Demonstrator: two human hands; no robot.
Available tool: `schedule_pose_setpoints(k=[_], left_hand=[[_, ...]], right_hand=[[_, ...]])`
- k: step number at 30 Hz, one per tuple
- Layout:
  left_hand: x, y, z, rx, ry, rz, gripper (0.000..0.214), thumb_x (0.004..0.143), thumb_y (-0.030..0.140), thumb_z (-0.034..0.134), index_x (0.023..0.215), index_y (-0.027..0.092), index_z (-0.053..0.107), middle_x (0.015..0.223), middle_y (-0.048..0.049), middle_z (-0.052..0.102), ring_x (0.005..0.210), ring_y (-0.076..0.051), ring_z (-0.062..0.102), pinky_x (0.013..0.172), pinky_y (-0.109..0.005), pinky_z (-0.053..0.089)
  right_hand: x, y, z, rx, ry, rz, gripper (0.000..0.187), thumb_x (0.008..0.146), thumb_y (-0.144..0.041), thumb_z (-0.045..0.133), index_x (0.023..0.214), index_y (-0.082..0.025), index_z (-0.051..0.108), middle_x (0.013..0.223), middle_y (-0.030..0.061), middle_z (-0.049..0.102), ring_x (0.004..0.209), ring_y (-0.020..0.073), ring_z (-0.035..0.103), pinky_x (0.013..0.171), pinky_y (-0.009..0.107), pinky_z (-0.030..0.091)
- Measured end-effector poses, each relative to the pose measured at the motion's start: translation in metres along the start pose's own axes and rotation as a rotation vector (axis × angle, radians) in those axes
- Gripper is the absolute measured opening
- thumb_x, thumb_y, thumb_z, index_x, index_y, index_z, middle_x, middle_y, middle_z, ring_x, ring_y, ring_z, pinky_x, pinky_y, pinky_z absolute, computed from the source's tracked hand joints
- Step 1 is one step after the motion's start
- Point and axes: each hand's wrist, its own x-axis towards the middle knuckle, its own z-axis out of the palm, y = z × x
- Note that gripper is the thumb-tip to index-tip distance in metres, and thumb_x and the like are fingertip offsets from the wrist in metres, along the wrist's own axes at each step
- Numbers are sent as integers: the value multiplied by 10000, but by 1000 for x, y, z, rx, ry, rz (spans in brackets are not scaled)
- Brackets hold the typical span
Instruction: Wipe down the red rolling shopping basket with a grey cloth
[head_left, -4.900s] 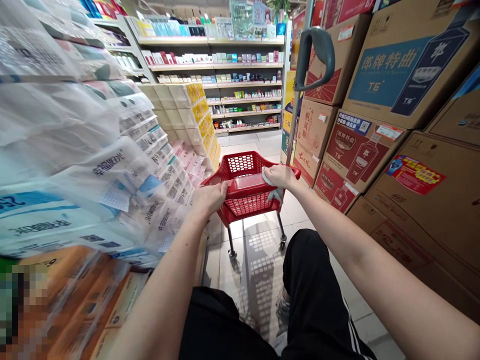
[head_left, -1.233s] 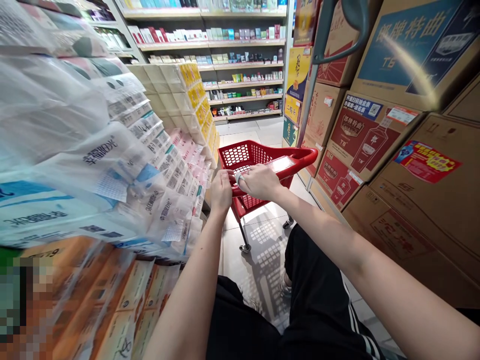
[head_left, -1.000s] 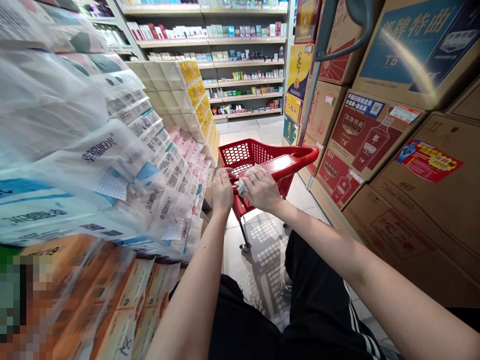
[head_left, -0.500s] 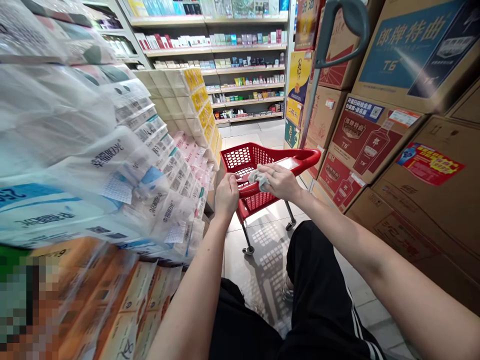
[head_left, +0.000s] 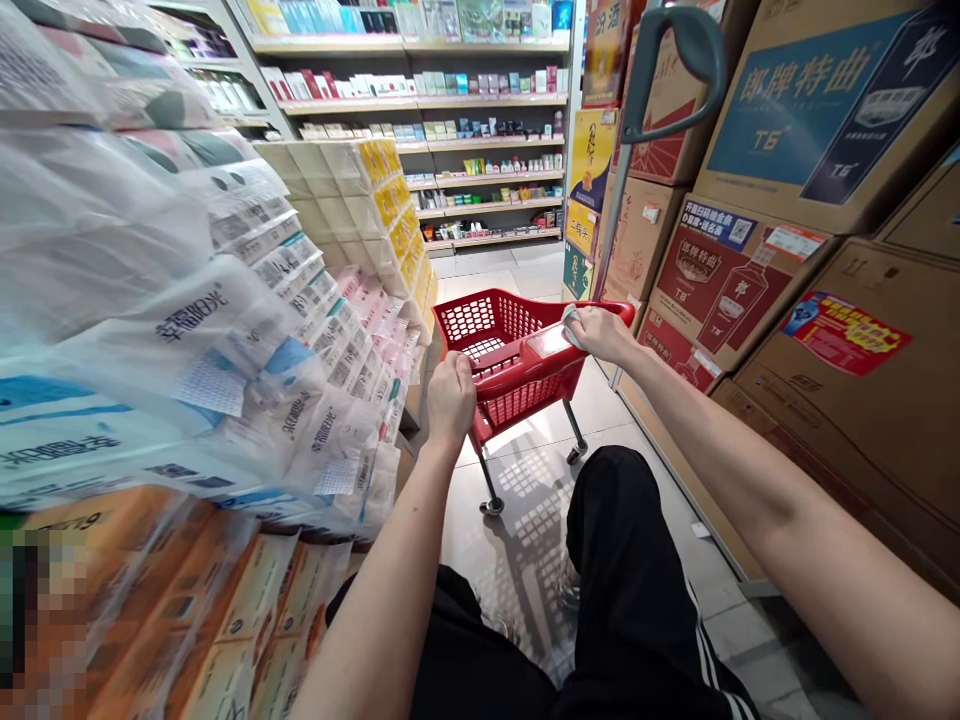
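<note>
A red wheeled shopping basket (head_left: 501, 325) stands on the tiled aisle floor in front of me. My left hand (head_left: 450, 392) is closed around the near left corner of its rim. My right hand (head_left: 600, 332) presses a small pale cloth (head_left: 571, 322) against the right end of the wide red rim. The basket's grey pull handle (head_left: 660, 75) rises up at the right. My knee in black trousers (head_left: 630, 560) shows below.
Wrapped packs of tissue paper (head_left: 187, 300) are stacked close on the left, with orange boxes (head_left: 187, 610) under them. Brown liquor cartons (head_left: 795, 230) line the right side. Shelves of small goods (head_left: 450, 130) stand at the aisle's far end.
My right hand with the cloth has slid along the rim from the left corner to the right end. The left hand has kept its grip on the near left corner.
</note>
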Motion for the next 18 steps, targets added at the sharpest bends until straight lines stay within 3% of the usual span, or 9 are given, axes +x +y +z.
schedule_pose_setpoints(k=[5,8,14,18], left_hand=[[1,0,0,16,-6,13,363,946,355,223,815,202,525,783,-43,585,738,-174,539,673,-291,359],[-1,3,1,37,6,11,369,948,356,213,786,207,509,770,-41,576,729,-174,533,665,-290,351],[-3,5,0,115,41,-3,379,950,346,203,748,212,494,742,-45,562,699,-181,515,638,-299,324],[-4,0,-8,144,4,23,373,946,342,215,733,213,492,733,-46,559,698,-184,514,627,-300,315]], right_hand=[[31,-9,-8,-31,-239,-56,558,946,-444,184,947,-139,652,1029,133,673,984,251,603,820,318,414],[44,-25,-10,-36,-315,-47,593,924,-498,199,905,-149,679,1009,126,685,922,255,622,769,320,420],[29,-74,-4,-12,-256,-226,633,917,-531,193,843,-153,695,929,118,696,863,248,623,740,314,398],[13,-73,-8,-8,-163,-332,639,932,-522,163,872,-156,683,954,106,687,921,237,605,749,299,377]])
